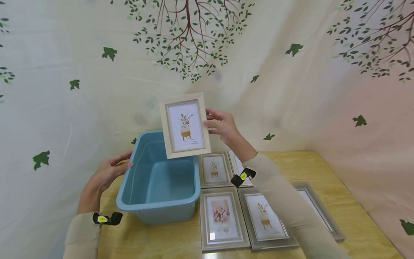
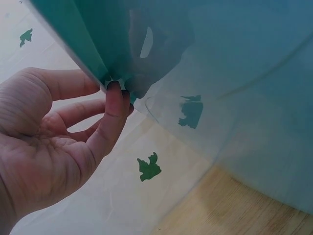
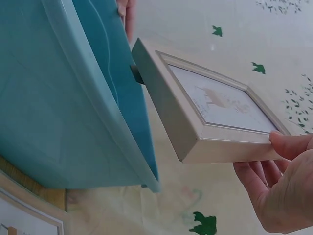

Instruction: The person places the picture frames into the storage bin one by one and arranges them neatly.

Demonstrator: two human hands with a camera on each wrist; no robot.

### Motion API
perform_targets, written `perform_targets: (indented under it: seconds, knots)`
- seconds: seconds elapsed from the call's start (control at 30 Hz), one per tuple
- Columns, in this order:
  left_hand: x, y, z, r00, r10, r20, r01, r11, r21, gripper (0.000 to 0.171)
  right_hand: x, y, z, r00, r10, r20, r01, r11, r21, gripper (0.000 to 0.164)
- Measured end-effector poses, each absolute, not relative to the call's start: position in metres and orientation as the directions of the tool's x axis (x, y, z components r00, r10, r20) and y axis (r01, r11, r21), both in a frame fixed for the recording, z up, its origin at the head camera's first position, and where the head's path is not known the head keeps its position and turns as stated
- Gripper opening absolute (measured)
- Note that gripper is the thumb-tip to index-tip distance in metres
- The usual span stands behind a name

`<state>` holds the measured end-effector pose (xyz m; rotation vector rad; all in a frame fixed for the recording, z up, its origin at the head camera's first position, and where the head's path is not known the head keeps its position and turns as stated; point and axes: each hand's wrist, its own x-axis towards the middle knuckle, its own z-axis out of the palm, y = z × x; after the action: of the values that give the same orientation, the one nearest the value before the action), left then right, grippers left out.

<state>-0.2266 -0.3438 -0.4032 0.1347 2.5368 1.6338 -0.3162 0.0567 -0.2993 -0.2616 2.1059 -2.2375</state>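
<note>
My right hand [image 1: 224, 126] pinches a cream picture frame [image 1: 164, 126] by its right side and holds it up over the back right of a blue plastic tub [image 1: 158, 207]. Its print shows a plant in an ochre footed pot. In the right wrist view, the thumb lies on the front of the frame [image 3: 171, 110] and the other fingers are underneath. At the tub's left side, my left hand [image 1: 108, 172] grips the rim. The left wrist view has the thumb and fingertips of that hand [image 2: 63, 117] closed on the rim. The visible tub floor is bare.
On the wooden table [image 1: 288, 165], right of the tub, lie several picture frames, including a floral one [image 1: 221, 219], a plant one [image 1: 263, 216] and a smaller one [image 1: 213, 169]. My right forearm covers part of them. A cloth with leaf prints [image 1: 245, 108] hangs behind.
</note>
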Motion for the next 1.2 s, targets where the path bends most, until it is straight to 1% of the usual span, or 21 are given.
perform_targets:
  seconds: [0.23,0.4,0.6,0.7,0.9,1.07,1.2]
  knots:
    - [-0.233,-0.345,-0.394,-0.991,0.123,-0.052,0.009,0.449,0.894,0.071,-0.327,0.019,-0.298,-0.985,-0.131,0.114,-0.103,-0.089,-0.991,0.051]
    - [-0.237,-0.344,-0.391,-0.991,0.122,-0.06,0.0,0.44,0.898,0.072,-0.333,0.001,-0.303,-0.979,-0.145,0.143,-0.138,-0.048,-0.989,0.051]
    - [-0.243,-0.347,-0.395,-0.99,0.128,-0.056,0.003,0.421,0.907,0.071,-0.34,-0.018,-0.317,-0.982,-0.127,0.144,-0.15,0.04,-0.988,0.053]
    - [-0.245,-0.348,-0.398,-0.99,0.136,-0.047,0.013,0.41,0.912,0.071,-0.345,-0.026,-0.326,-0.98,-0.112,0.164,-0.173,0.078,-0.982,0.053]
    - [-0.249,-0.347,-0.403,-0.988,0.149,-0.046,0.016,0.392,0.92,0.071,-0.351,-0.038,-0.346,-0.974,-0.093,0.209,-0.223,0.195,-0.955,0.052]
    - [-0.253,-0.348,-0.405,-0.987,0.147,-0.058,0.005,0.395,0.919,0.071,-0.354,-0.042,-0.364,-0.971,-0.133,0.199,-0.227,0.252,-0.941,0.051]
    - [-0.254,-0.349,-0.405,-0.987,0.152,-0.054,0.008,0.385,0.923,0.071,-0.355,-0.043,-0.372,-0.955,-0.193,0.224,-0.276,0.308,-0.911,0.051]
